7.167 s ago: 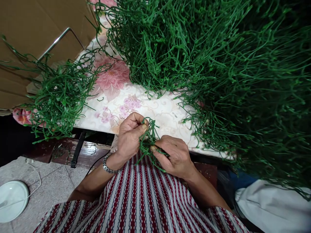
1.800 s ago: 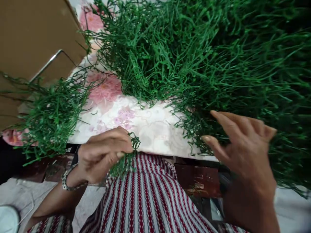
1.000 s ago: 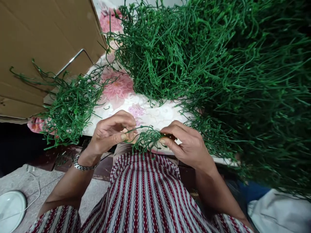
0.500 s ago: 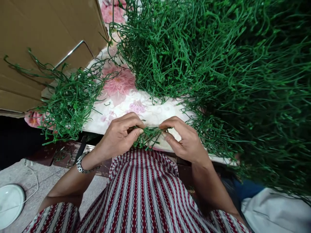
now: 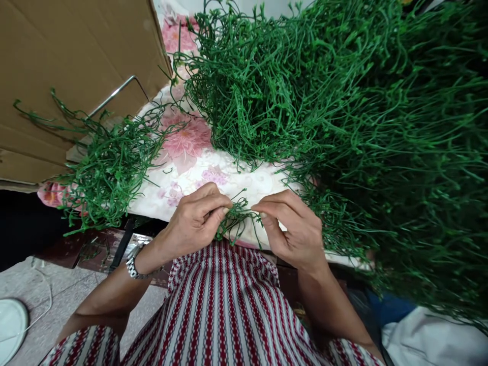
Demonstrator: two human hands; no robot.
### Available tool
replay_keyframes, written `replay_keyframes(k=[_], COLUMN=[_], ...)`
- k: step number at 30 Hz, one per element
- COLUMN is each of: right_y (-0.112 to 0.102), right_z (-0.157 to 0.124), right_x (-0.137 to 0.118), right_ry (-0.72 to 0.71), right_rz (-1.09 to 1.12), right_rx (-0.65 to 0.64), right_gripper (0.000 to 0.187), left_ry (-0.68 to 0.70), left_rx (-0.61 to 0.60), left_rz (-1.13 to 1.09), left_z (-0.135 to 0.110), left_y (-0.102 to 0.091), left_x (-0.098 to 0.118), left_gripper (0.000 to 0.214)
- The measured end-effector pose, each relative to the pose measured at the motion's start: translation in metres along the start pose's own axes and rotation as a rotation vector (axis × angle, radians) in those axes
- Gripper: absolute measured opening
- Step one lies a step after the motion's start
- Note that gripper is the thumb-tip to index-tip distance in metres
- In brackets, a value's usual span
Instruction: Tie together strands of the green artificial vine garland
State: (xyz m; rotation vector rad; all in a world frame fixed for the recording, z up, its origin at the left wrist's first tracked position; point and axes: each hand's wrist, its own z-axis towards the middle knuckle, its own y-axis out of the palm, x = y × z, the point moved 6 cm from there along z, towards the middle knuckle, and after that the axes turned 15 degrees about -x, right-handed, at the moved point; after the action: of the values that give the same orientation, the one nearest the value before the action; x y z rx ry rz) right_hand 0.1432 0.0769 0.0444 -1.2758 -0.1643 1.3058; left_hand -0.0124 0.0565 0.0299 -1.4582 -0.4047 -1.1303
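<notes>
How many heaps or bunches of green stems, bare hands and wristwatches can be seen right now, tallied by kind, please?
Hands: 2, the left hand and right hand
Green stem masses: 3, the large heap, the smaller pile and the little bunch between the hands
Wristwatches: 1, the metal-banded watch
Total: 6

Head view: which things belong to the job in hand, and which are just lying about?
Job in hand: left hand, right hand, small green bunch; probably also large green heap, left green pile, flowered cloth.

Apparently just lying about: cardboard, white round object, pale fabric.
</notes>
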Motion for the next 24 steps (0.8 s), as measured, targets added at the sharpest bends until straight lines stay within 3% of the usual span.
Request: replay_keyframes(k=[6,9,13,17,24], right_y=[0.018,0.025,0.032,0.031,0.027], right_z=[0.005,0.008,0.007,0.006,0.006], right_x=[-0.002,-0.005,0.000,0.005,0.006], right_ry=[0.095,0.088,0.117,0.093,0.041], right_rz=[-0.053,0.037,0.187,0.269,0.342], right_rx=[-0.227,-0.149,-0.042,-0.068,-0.249], right_gripper=[0.021,0.029,0.021,0.015,0.014], left_ry=[-0.166,-0.226,-0.239,-0.228,-0.187], left_rx=[-0.051,-0.027,-0.013,-0.065,-0.312], left_rz=[-0.171,-0.339,-0.499,-0.417,-0.094], left_z=[0.005,0.005,0.003,0.003,0.006], left_y=[0.004,0.009,0.016,0.015,0.009], left_x=[-0.005,-0.009,-0.012,-0.009,0.004], left_gripper=[0.007,0.007,0.009,0.008,0.009])
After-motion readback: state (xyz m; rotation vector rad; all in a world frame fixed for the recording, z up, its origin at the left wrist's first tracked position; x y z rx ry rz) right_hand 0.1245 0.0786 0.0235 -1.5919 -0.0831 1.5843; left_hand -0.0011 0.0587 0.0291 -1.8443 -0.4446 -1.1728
